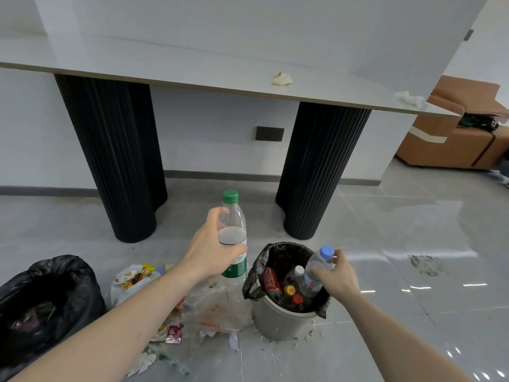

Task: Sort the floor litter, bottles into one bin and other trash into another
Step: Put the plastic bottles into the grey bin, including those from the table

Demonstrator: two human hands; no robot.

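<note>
The bottle-sorting step is judged to be in hand: two bottles are held, and one of them is already at the mouth of the grey bin (pixel 278 318), which is taken here as the landmark. This bin, lined with a black bag, is seen to hold bottles and a red can, so it is read as the bottle bin.

To the far left of the grey bin a black-bagged bin (pixel 52 296) is seen, presumably meant for the other trash. Between the two, just left of the grey bin, a heap of floor litter (pixel 192 307) of plastic bags, wrappers and paper scraps is spread and not yet sorted.

Above and left of the grey bin's rim, a large green-capped bottle (pixel 232 238) is held upright, a little water showing inside. It is gripped round its upper body by the left hand (pixel 213 250), with the forearm stretched forward from the lower left.

Over the right side of the grey bin's opening, a small blue-capped bottle (pixel 316 271) is held tilted. It is pinched round its side by the right hand (pixel 337 277), fingers curled.

The next move is judged to call for release of the small bottle into the grey bin, then the large one carried across.
</note>
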